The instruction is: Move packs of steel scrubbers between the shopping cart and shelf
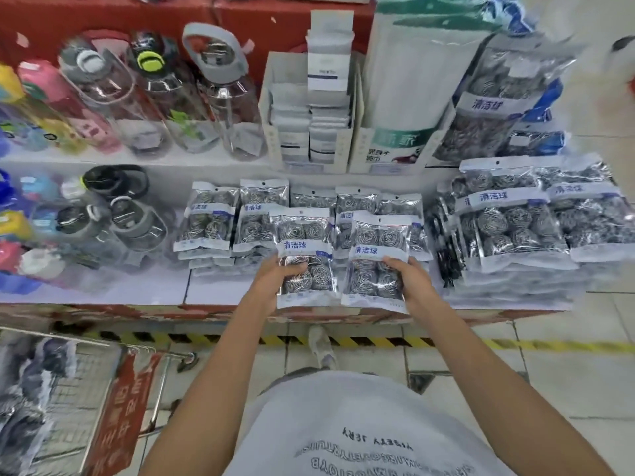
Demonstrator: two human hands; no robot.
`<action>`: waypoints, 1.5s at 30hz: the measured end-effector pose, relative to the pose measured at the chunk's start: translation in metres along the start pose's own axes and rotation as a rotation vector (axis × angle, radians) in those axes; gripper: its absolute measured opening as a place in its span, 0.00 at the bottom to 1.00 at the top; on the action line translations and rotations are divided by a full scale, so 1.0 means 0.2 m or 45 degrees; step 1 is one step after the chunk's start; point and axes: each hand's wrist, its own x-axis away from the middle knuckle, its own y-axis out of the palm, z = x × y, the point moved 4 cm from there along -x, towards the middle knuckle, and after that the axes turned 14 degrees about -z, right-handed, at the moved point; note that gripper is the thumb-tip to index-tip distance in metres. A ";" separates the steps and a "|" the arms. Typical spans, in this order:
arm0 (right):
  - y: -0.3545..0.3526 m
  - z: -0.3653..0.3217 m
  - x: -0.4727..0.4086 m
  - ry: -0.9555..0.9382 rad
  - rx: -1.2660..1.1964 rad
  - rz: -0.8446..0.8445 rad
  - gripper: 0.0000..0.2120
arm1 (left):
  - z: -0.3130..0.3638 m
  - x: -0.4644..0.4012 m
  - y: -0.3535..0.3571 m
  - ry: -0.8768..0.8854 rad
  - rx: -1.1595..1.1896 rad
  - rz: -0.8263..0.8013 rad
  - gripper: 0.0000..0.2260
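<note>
My left hand (275,274) grips the lower left edge of one pack of steel scrubbers (304,242), thumb across its front. My right hand (410,280) grips a second pack (378,245) by its lower right edge. Both packs are held upright over the front of the white shelf (103,293). Behind them lie several rows of small scrubber packs (261,214) on the shelf. The shopping cart (82,389) stands at the lower left with scrubber packs (27,389) inside it.
Stacks of larger scrubber packs (515,228) fill the shelf's right side. Water bottles (144,94) stand on the upper and lower shelf at left. Boxes of white packets (309,111) sit at the back centre. A yellow-black floor stripe (378,342) runs below the shelf.
</note>
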 end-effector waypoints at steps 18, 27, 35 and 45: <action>0.07 -0.35 -0.64 0.121 0.208 -0.045 0.19 | 0.31 -0.69 0.01 -0.167 -0.209 0.077 0.47; 0.11 -0.40 -0.79 0.084 0.406 0.118 0.25 | 0.39 -0.76 0.00 -0.137 -0.677 0.336 0.36; 0.14 -0.38 -0.82 0.108 0.499 0.143 0.27 | 0.36 -0.77 -0.03 -0.116 -0.817 0.466 0.29; 0.09 -0.44 -0.66 -0.036 1.033 0.073 0.30 | 0.35 -0.61 0.01 0.044 -0.881 0.473 0.22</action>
